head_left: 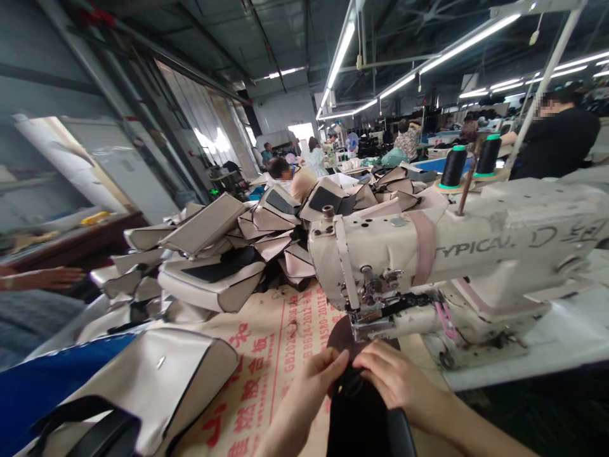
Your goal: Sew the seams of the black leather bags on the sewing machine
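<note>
While both hands (311, 381) (387, 374) pinch one black piece (356, 412), two spools (453, 166) (488, 154) stand behind.

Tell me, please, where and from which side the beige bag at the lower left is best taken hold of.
Probably by its black handle, which loops out from the beige bag at the near end. The bag lies on its side with broad, smooth panels that offer little to pinch, so come from the near left and grip around the handle.

Cream sewing machine body (476, 254): painted metal, matt, scuffed.
Black cloth piece (361, 419), near: soft, matt.
Beige bag panels (209, 279), far left: smooth leather-like sheet, faint sheen.
Brown printed sheet (266, 343): paper, matt.
Black thread cones (453, 166): wound thread, slight gloss.
</note>
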The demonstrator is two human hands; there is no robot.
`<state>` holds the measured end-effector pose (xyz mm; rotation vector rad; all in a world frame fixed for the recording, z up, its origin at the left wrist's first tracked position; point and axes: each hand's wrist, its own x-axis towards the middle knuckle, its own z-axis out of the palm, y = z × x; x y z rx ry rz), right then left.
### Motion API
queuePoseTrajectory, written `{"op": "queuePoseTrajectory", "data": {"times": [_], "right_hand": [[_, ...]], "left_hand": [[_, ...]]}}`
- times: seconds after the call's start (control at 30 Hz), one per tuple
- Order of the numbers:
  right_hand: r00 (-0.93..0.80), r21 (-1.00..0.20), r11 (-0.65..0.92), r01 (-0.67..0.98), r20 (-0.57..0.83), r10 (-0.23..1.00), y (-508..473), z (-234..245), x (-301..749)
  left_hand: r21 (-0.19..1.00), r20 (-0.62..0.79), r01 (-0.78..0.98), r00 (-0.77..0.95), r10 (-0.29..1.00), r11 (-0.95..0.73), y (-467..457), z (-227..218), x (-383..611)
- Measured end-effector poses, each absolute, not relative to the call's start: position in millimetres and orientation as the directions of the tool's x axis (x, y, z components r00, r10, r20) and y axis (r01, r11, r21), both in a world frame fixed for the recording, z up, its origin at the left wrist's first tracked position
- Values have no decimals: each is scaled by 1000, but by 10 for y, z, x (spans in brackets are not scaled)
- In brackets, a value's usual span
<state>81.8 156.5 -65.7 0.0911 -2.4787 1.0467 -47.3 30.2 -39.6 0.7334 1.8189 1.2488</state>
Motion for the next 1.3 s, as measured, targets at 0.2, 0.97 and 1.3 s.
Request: {"op": "queuePoseTrajectory", "data": {"times": [0.2,0.97,1.3], "right_hand": [[-883,-678,696,-236,449,138,1542,-671,832],[-950,-635,749,-190,312,24,1703,-685,719],[-931,-493,845,-205,366,-13,1683,-645,715]], "left_hand": [[627,302,715,-589,749,309,-102,-422,-142],[670,168,681,-527,833,296,53,-517,-298],[893,-28,307,-692,721,330,-219,-975,-324]]}}
